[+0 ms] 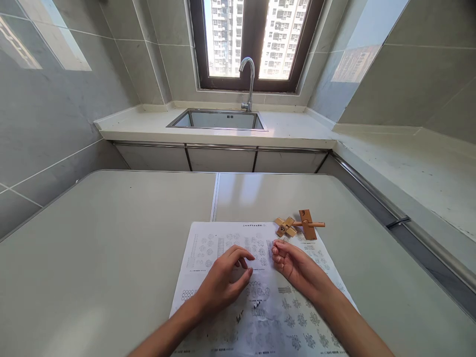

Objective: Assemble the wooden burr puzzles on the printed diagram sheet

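Observation:
A white printed sheet [260,317] with rows of small diagrams and a few dark handwritten marks lies on the table. My left hand [228,277] is over its left half, fingers bent and thumb apart, with nothing between them. On the right half rests my right hand [297,267], turned palm inward with fingers loosely curled; I see nothing in it. Just beyond it, at the sheet's far right corner, are a cluster of crossed wooden pieces [286,227] and a flat wooden piece [307,218] with a wooden rod [319,224] across it. Both bear dark markings.
The pale table [111,258] has a seam down its far half. Behind it a white counter [141,124] holds a sink [219,119] with a curved tap [252,82], below a window [255,39]. Another counter [416,158] runs along the right side.

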The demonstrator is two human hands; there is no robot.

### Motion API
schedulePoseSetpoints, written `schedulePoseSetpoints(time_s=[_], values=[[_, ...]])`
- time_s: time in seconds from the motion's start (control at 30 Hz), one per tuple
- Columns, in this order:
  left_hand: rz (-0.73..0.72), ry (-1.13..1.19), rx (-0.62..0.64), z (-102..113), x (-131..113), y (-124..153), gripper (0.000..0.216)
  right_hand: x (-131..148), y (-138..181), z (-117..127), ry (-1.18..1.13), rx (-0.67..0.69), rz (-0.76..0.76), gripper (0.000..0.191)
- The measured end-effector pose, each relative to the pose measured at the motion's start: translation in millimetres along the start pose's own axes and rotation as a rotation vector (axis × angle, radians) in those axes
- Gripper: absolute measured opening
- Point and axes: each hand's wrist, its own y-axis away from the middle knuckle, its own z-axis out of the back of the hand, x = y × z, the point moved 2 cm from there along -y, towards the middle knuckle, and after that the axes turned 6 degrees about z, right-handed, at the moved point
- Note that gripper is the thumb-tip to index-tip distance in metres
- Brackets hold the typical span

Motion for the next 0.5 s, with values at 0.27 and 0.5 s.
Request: schedulePoseSetpoints(time_s=[0.27, 0.5], values=[[-0.002, 0.002, -0.012, 0.4, 0.1, 0.2, 0.018, 0.4, 0.2, -0.8, 0.004, -0.006, -0.001, 0.018], [-0.008, -0.005, -0.007, 0.4, 0.3, -0.5, 0.019, 1.4, 0.1, -3.9, -0.056, -0.030, 0.008, 0.016]])
